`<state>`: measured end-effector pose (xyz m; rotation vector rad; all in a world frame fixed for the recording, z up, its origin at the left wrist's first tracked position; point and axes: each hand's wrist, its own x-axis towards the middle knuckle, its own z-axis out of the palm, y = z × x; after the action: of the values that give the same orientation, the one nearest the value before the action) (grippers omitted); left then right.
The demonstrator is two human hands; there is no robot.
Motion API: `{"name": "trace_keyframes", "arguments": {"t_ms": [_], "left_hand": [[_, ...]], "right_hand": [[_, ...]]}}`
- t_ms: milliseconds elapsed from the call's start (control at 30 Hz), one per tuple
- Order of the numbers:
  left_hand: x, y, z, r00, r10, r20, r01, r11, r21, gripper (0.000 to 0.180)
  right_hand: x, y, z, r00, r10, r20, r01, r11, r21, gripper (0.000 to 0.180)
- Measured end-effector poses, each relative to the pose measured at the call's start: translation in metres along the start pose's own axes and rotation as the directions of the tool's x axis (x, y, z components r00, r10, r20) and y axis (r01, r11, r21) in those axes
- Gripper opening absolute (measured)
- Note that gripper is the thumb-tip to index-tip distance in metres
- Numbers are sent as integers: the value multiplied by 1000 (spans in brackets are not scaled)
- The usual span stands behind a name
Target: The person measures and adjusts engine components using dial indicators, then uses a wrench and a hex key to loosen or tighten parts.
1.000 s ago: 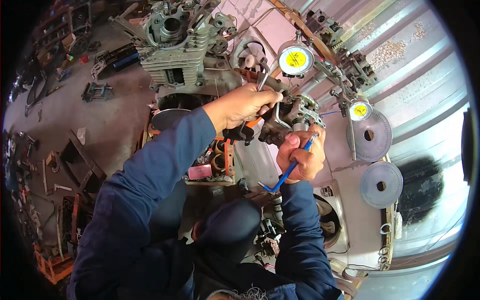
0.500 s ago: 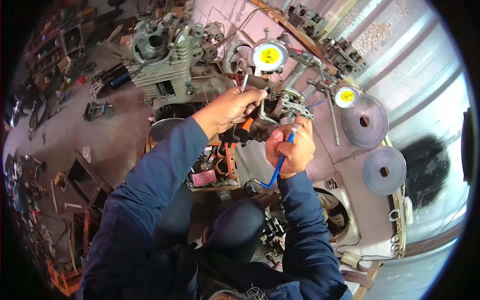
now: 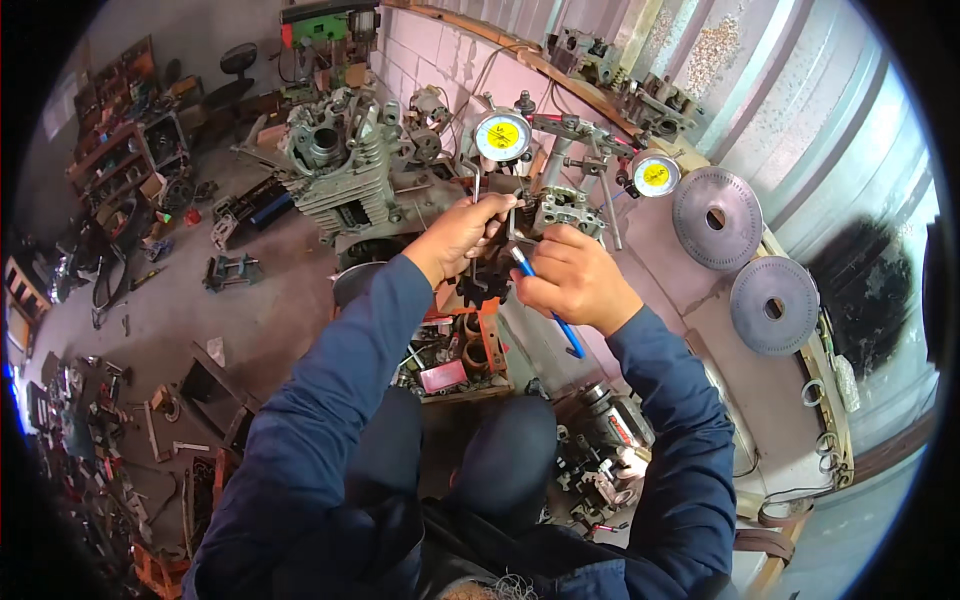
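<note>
My left hand (image 3: 466,235) is closed around a thin bent metal rod (image 3: 477,182), which sticks out above and below the fist. Its thumb and fingertips meet by a second bent metal piece (image 3: 513,224) next to the cylinder head (image 3: 568,212). My right hand (image 3: 580,277) grips a blue L-shaped hand tool (image 3: 543,288); its pale tip points up left, close to the left fingertips, and its bent end hangs below. Behind the hands stands a round dial gauge (image 3: 502,135) with a yellow centre. A second dial gauge (image 3: 655,174) is farther right, on the metal stand.
A finned engine block (image 3: 345,175) stands at the left of the bench. Two perforated metal discs (image 3: 717,218) lie at the right. Below the hands is an orange-edged box (image 3: 490,340) of parts. A drill-like power tool (image 3: 618,415) lies near my right forearm.
My right hand has turned over and lifted, bringing the blue tool's tip up beside the left fingertips. The left hand keeps its grip on the rod. The view has shifted slightly.
</note>
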<state>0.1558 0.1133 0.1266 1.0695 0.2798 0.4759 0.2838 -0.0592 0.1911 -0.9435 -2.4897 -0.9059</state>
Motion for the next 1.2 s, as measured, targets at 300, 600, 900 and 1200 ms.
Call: {"name": "trace_keyframes", "arguments": {"t_ms": [300,600,900,1200], "left_hand": [[-2,3,-3,999,30,34,-31,999,32,26],[0,-1,-11,998,8,62,-9,1000,17,21],[2,0,-9,999,0,43,-1,1000,15,22],[0,-1,0,999,25,26,-25,1000,5,23]], "right_hand": [[2,-81,36,511,610,-606,-749,662,36,43],[15,-97,39,401,662,-634,-798,592,113,38],[8,-92,34,501,661,-559,-771,634,59,37],[17,-96,35,201,742,-640,-892,408,194,44]]}}
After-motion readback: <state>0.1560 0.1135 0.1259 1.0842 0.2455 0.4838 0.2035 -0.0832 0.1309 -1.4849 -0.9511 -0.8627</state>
